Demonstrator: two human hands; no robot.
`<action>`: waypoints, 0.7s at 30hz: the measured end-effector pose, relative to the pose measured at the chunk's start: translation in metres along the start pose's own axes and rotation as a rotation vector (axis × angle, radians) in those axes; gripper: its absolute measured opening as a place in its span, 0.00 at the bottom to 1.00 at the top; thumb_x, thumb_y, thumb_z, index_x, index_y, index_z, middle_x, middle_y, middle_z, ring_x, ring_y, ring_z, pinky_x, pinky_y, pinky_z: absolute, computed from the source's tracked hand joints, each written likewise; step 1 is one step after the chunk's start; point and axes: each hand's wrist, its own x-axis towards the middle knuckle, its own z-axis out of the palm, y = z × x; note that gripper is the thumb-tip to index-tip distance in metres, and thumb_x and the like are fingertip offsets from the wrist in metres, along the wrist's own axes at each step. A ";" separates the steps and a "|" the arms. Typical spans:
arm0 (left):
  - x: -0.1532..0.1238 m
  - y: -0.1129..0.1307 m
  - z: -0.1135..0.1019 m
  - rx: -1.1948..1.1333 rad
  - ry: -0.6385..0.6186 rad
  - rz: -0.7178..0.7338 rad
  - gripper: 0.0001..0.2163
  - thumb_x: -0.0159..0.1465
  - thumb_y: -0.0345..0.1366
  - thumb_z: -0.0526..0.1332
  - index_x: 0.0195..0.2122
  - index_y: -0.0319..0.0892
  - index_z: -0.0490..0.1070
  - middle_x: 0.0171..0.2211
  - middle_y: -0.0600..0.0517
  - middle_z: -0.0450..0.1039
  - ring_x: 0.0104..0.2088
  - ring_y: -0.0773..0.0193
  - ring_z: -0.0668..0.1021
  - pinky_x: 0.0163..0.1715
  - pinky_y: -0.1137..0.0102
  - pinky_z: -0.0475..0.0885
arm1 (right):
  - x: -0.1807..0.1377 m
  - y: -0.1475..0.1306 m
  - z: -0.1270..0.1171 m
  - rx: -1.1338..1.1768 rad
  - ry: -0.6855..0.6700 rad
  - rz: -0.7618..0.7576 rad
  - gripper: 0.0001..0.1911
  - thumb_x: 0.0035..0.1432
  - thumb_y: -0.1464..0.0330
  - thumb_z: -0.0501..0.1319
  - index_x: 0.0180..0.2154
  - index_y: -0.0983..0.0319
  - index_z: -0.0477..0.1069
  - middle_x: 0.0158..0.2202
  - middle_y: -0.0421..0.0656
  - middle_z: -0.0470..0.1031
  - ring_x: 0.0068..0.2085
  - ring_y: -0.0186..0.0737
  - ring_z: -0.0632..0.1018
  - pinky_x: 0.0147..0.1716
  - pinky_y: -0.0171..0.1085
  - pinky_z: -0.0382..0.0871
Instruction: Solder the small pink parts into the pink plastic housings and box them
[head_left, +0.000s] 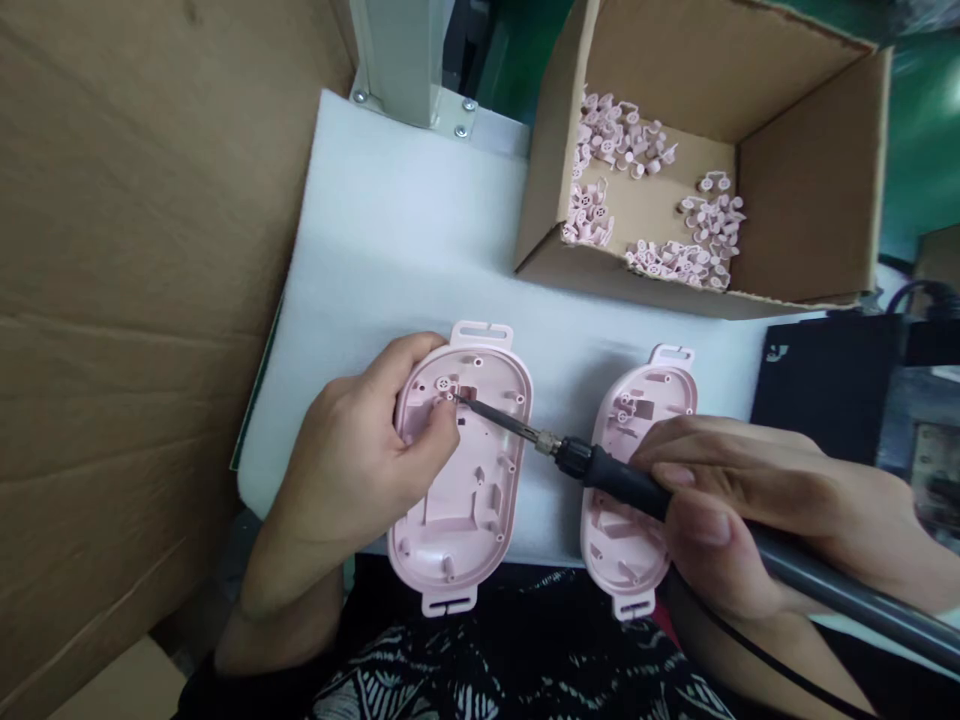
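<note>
My left hand [367, 455] grips the left edge of a pink oval plastic shell [480, 480] lying open side up on white foam, with the thumb pressed inside it. My right hand [742, 510] is closed round the black handle of a soldering iron [600, 465]. Its thin metal tip reaches left and touches a small fitting near the top of that shell, just beside my left thumb. A second pink shell [637, 410] lies to the right, partly under my right hand and the iron.
A white foam sheet [405, 230] covers the work surface. An open cardboard box [705, 70] at the back right holds several heaps of small pink parts [622, 135]. A large cardboard sheet [135, 280] stands at the left. A black box [825, 385] sits at the right.
</note>
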 end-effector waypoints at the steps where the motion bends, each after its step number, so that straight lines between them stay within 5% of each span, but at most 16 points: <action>1: 0.000 0.000 0.000 0.005 -0.004 -0.007 0.13 0.63 0.32 0.63 0.49 0.46 0.73 0.31 0.59 0.80 0.27 0.67 0.79 0.27 0.72 0.70 | 0.000 0.000 -0.001 -0.004 -0.002 -0.002 0.04 0.60 0.73 0.63 0.33 0.59 0.73 0.23 0.39 0.73 0.24 0.36 0.77 0.19 0.36 0.75; 21: 0.001 0.001 0.000 0.002 -0.003 -0.008 0.12 0.63 0.32 0.64 0.49 0.46 0.73 0.28 0.59 0.77 0.25 0.68 0.77 0.25 0.73 0.68 | -0.002 -0.001 0.000 -0.087 0.019 0.001 0.07 0.64 0.69 0.62 0.32 0.57 0.73 0.23 0.38 0.72 0.22 0.36 0.76 0.19 0.38 0.72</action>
